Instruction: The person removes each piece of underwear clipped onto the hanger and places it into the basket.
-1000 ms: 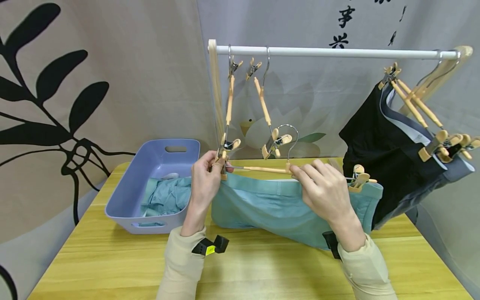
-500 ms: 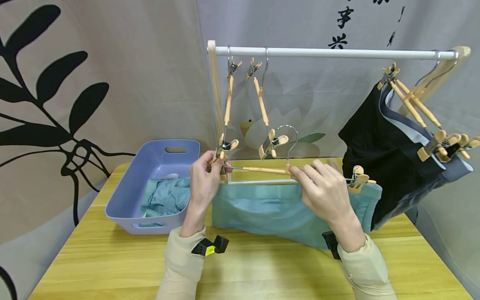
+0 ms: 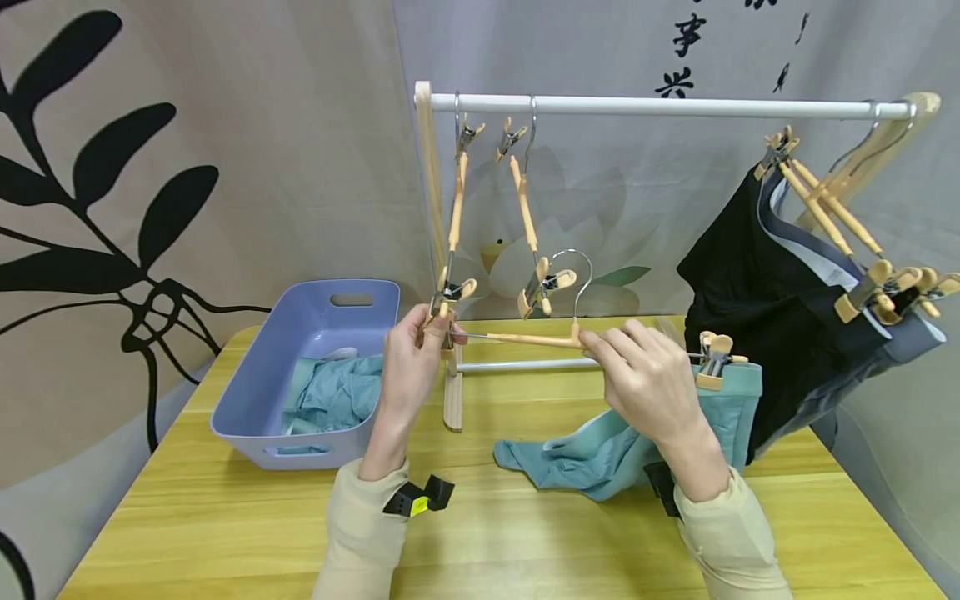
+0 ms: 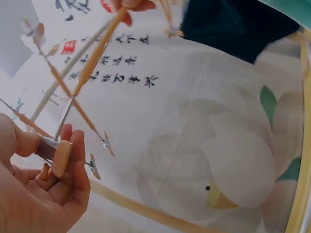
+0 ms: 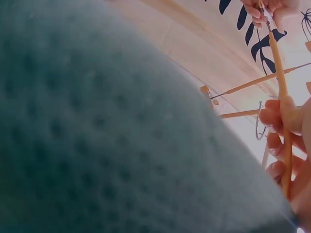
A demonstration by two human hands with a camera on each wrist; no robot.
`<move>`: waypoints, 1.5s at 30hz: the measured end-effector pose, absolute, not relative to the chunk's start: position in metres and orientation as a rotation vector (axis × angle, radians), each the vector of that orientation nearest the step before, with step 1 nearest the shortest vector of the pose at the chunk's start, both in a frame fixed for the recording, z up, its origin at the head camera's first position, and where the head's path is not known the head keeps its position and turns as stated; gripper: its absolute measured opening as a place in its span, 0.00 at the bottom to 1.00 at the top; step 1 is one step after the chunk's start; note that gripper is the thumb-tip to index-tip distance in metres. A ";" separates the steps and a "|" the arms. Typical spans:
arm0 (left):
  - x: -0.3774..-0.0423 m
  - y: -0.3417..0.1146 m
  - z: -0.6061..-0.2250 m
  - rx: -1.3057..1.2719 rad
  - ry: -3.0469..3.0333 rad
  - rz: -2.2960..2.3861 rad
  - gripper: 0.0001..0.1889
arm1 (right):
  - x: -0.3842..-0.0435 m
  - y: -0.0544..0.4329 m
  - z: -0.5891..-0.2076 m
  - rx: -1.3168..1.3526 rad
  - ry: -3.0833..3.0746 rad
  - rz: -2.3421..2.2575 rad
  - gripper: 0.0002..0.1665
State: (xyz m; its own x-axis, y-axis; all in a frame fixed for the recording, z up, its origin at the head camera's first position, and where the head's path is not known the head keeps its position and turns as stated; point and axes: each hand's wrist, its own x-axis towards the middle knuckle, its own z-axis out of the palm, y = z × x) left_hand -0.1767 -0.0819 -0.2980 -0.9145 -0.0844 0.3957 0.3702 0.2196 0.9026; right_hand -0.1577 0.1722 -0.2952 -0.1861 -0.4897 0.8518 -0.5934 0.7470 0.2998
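My left hand [image 3: 408,358] pinches the clip [image 4: 61,158] at the left end of a wooden clip hanger [image 3: 528,340]. No cloth shows in that clip in the left wrist view. My right hand [image 3: 651,387] grips the hanger's bar just right of its metal hook. Teal shorts [image 3: 592,462] hang from the right clip [image 3: 711,367] by one side of the waistband; their other side lies slumped on the table. Close-up teal fabric [image 5: 97,121] fills much of the right wrist view. My right hand partly hides the shorts.
A white-railed rack [image 3: 637,105] stands behind my hands. Two bare clip hangers [image 3: 525,204] hang at its left, and black and grey shorts [image 3: 765,325] at its right. A blue basket [image 3: 247,400] with more teal cloth [image 3: 337,392] stands left on the wooden table [image 3: 247,533].
The left side of the teal shorts' waistband has come away from the left clip and dropped rightward onto the table, baring a rack foot. Both hands stay nearly in place on the hanger.
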 end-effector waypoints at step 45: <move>-0.167 -0.032 -0.329 -0.696 -1.941 -0.454 0.03 | -0.165 0.160 -0.315 0.889 -1.919 0.157 0.20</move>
